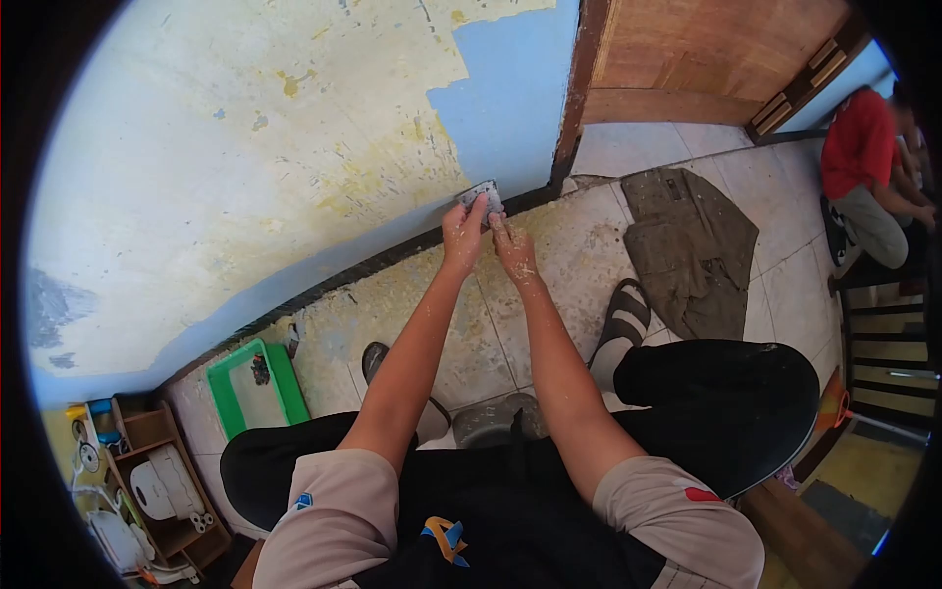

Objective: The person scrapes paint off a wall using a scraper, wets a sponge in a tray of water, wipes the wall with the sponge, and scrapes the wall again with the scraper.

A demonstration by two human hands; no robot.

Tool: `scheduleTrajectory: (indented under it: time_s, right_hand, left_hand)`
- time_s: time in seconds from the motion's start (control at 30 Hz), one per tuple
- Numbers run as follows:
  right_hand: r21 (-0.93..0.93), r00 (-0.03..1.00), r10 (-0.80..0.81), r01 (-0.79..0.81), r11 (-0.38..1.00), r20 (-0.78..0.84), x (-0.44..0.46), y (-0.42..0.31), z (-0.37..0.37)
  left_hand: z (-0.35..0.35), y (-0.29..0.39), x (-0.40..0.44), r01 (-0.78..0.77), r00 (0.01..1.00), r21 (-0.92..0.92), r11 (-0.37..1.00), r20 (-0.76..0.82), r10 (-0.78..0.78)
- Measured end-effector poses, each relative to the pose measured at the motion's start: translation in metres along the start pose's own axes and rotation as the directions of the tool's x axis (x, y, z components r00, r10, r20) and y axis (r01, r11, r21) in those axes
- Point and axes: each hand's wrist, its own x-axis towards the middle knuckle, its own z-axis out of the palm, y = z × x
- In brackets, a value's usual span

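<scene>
Both my hands are at a scraper with a flat grey metal blade, its edge against the lower wall. My left hand is closed on it from the left, thumb along the blade. From the right, my right hand grips its lower end, with pale flakes stuck on the fingers and wrist. The wall shows cream and yellow patches where the surface is bared, with blue paint to the right and along the bottom. The scraper's handle is hidden by my fingers.
Paint flakes lie on the tiled floor. A brown cloth is spread at right, below a wooden door. A green tray and wooden shelf stand at left. A person in red sits far right.
</scene>
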Motion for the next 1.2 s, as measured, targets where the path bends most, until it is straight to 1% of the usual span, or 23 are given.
scheduleTrajectory:
  time_s: [0.03, 0.17, 0.27, 0.33, 0.47, 0.53, 0.67, 0.73, 0.77, 0.83, 0.87, 0.93, 1.03, 1.07, 1.13, 1.2]
  right_hand:
    - [-0.037, 1.0, -0.021, 0.022, 0.999, 0.016, 0.002, 0.0, 0.0]
    - [-0.087, 1.0, 0.016, -0.016, 0.996, -0.003, 0.004, -0.005, 0.002]
    - [-0.12, 0.999, 0.011, -0.007, 0.993, 0.034, 0.007, 0.001, 0.003]
    - [-0.018, 0.999, -0.049, 0.049, 0.999, -0.009, 0.007, 0.003, 0.008]
    - [-0.04, 0.999, -0.045, 0.045, 0.998, 0.015, 0.009, 0.007, 0.008]
    - [-0.076, 0.994, -0.105, 0.103, 0.992, -0.017, 0.008, 0.005, 0.011]
    - [-0.098, 0.997, -0.072, 0.071, 0.993, -0.014, 0.007, 0.007, 0.018]
    - [0.009, 0.999, -0.049, 0.049, 0.999, 0.012, 0.005, 0.004, 0.02]
    - [0.008, 0.999, -0.047, 0.047, 0.999, 0.012, 0.004, 0.003, 0.021]
    - [0.069, 0.999, -0.016, 0.013, 0.998, 0.036, 0.005, 0.008, 0.023]
    - [0.067, 0.999, -0.015, 0.012, 0.998, 0.036, 0.005, 0.01, 0.023]
    - [0.021, 1.0, -0.012, 0.011, 1.0, 0.022, 0.006, 0.009, 0.025]
    - [-0.016, 1.0, -0.016, 0.017, 1.0, 0.023, 0.006, 0.007, 0.022]
    - [-0.02, 1.0, -0.01, 0.011, 1.0, 0.025, 0.006, 0.005, 0.022]
    - [-0.025, 0.998, -0.054, 0.055, 0.998, 0.023, 0.009, 0.006, 0.022]
    - [-0.041, 0.999, -0.038, 0.039, 0.998, 0.016, 0.011, 0.006, 0.024]
  left_hand:
    - [-0.001, 0.001, 0.001, 0.003, 1.0, -0.041, 0.999, 0.007, -0.002]
    - [-0.002, -0.001, 0.004, 0.029, 1.0, -0.055, 0.998, -0.004, -0.03]
    - [-0.002, 0.0, 0.003, 0.027, 1.0, -0.075, 0.997, -0.008, -0.028]
    - [-0.002, -0.002, 0.002, 0.018, 0.998, -0.097, 0.995, -0.057, -0.024]
    - [-0.002, -0.006, 0.003, -0.005, 0.994, -0.083, 0.997, -0.105, -0.004]
    - [-0.004, -0.006, 0.003, -0.002, 0.99, -0.104, 0.995, -0.138, -0.012]
    - [-0.008, -0.003, 0.001, -0.005, 0.987, -0.118, 0.993, -0.16, -0.014]
    - [-0.009, -0.004, 0.002, -0.033, 0.988, -0.094, 0.995, -0.15, 0.019]
    - [-0.01, -0.005, 0.002, -0.031, 0.988, -0.094, 0.995, -0.151, 0.016]
    - [-0.008, -0.004, 0.0, -0.065, 0.98, -0.053, 0.997, -0.19, 0.054]
    - [-0.006, -0.004, -0.001, -0.064, 0.98, -0.055, 0.996, -0.19, 0.052]
    - [-0.005, -0.004, 0.0, -0.111, 0.972, -0.052, 0.992, -0.212, 0.098]
    - [-0.006, -0.005, 0.001, -0.104, 0.966, -0.014, 0.994, -0.239, 0.098]
    - [-0.006, -0.006, 0.001, -0.098, 0.966, -0.017, 0.995, -0.242, 0.091]
    - [-0.005, -0.007, 0.002, -0.114, 0.964, -0.037, 0.993, -0.247, 0.101]
    - [0.0, -0.004, 0.002, -0.118, 0.956, -0.064, 0.991, -0.276, 0.096]
